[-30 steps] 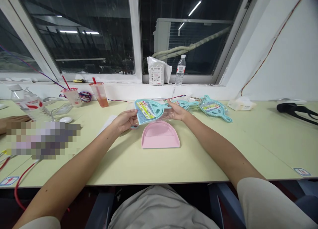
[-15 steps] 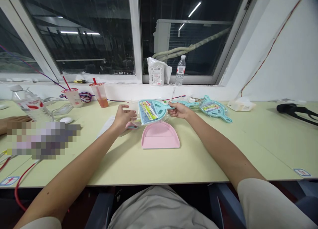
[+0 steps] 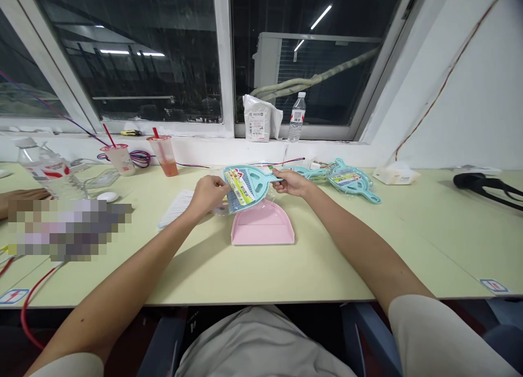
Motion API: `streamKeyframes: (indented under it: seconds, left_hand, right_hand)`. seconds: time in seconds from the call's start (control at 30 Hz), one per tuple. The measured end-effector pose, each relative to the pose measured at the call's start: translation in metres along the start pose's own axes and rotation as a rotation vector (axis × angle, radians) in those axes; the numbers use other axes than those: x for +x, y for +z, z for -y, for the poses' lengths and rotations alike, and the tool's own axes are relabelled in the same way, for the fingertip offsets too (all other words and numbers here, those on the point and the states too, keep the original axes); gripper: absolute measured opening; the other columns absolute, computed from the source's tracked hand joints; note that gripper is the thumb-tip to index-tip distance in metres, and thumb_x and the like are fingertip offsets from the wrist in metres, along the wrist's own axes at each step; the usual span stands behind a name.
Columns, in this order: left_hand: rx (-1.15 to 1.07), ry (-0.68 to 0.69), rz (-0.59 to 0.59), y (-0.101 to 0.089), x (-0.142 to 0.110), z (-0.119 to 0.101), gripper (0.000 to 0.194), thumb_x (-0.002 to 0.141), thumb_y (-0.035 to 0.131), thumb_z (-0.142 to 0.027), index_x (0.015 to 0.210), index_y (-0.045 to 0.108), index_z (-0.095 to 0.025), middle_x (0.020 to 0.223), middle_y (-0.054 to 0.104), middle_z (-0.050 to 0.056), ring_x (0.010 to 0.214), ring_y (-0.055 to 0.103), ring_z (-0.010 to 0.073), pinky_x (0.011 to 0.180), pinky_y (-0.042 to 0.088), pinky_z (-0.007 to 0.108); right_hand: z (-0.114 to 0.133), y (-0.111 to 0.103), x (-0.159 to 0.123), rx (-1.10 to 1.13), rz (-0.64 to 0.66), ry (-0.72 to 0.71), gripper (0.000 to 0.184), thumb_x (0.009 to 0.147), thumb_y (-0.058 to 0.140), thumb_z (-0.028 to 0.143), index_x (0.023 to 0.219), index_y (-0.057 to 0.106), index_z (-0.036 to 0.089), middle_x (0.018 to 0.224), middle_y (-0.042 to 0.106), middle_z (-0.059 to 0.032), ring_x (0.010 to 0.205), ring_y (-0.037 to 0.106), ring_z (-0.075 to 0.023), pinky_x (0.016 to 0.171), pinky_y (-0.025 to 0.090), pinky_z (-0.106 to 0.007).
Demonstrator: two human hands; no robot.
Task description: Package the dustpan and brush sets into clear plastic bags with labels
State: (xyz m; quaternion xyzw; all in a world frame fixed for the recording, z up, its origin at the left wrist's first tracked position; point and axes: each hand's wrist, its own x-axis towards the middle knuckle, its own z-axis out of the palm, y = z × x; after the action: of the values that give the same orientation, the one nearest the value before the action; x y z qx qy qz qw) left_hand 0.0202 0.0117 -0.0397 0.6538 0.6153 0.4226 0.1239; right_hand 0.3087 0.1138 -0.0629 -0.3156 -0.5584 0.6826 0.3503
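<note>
A teal dustpan-and-brush set (image 3: 247, 187) in a clear plastic wrapper, with a yellow and white label, is held up over the table. My right hand (image 3: 291, 182) is closed around its handle. At its left edge, my left hand (image 3: 210, 194) pinches the wrapper with fingers together. Just below and in front of the set, a pink dustpan (image 3: 262, 224) lies on the table with its flat edge toward me. Beside my left hand lies a white ribbed object (image 3: 176, 208), partly hidden by my wrist. More wrapped teal dustpan sets (image 3: 351, 181) lie to the right.
Two drink cups (image 3: 163, 156) with red straws and a large water bottle (image 3: 49, 170) stand at left, near another person's hand (image 3: 24, 200). A small bottle (image 3: 297, 118) and a white package (image 3: 258, 118) stand on the sill. A tissue pack (image 3: 396, 172) and black object (image 3: 486, 186) sit at right.
My left hand has closed from open fingers onto the set's left edge. The teal set has shifted slightly left and tilted. More of the white ribbed object shows.
</note>
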Motion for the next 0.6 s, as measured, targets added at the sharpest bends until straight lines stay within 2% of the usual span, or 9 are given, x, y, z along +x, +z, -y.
streamKeyframes:
  seconds: [0.17, 0.33, 0.43, 0.6]
  left_hand:
    - [-0.156, 0.014, -0.05, -0.001, 0.003, 0.002, 0.012, 0.071, 0.062, -0.027, 0.062, 0.058, -0.02, 0.057, 0.052, -0.002, 0.056, 0.044, 0.0125, 0.05, 0.031, 0.025]
    - [-0.431, -0.15, 0.042, -0.005, 0.0, -0.01, 0.022, 0.063, 0.072, -0.024, 0.066, 0.05, -0.02, 0.055, 0.048, -0.005, 0.05, 0.041, 0.01, 0.049, 0.031, 0.024]
    - [-0.529, -0.193, 0.089, -0.01, -0.004, -0.016, 0.024, 0.061, 0.074, -0.022, 0.078, 0.056, -0.021, 0.056, 0.049, -0.006, 0.048, 0.041, 0.0094, 0.047, 0.03, 0.023]
    - [-0.444, -0.13, 0.073, -0.013, -0.002, -0.013, 0.022, 0.064, 0.07, -0.022, 0.085, 0.068, -0.017, 0.06, 0.052, -0.004, 0.054, 0.046, 0.0117, 0.048, 0.033, 0.024]
  right_hand:
    - [0.0, -0.001, 0.0, -0.007, -0.007, -0.004, 0.036, 0.088, 0.072, 0.046, 0.082, 0.047, 0.02, 0.062, 0.047, 0.0018, 0.053, 0.038, -0.0093, 0.046, 0.023, -0.018]
    - [-0.001, -0.001, 0.002, 0.001, -0.016, -0.004, 0.037, 0.086, 0.074, 0.045, 0.081, 0.047, 0.02, 0.063, 0.047, 0.0015, 0.054, 0.039, -0.0093, 0.046, 0.025, -0.018]
    - [-0.001, -0.002, 0.001, 0.022, -0.011, 0.006, 0.035, 0.087, 0.073, 0.044, 0.083, 0.047, 0.02, 0.062, 0.046, 0.0023, 0.053, 0.038, -0.0091, 0.045, 0.024, -0.018]
    - [0.0, -0.005, -0.001, 0.061, -0.012, 0.042, 0.033, 0.09, 0.069, 0.044, 0.084, 0.049, 0.019, 0.062, 0.046, 0.0023, 0.051, 0.037, -0.0084, 0.043, 0.025, -0.016]
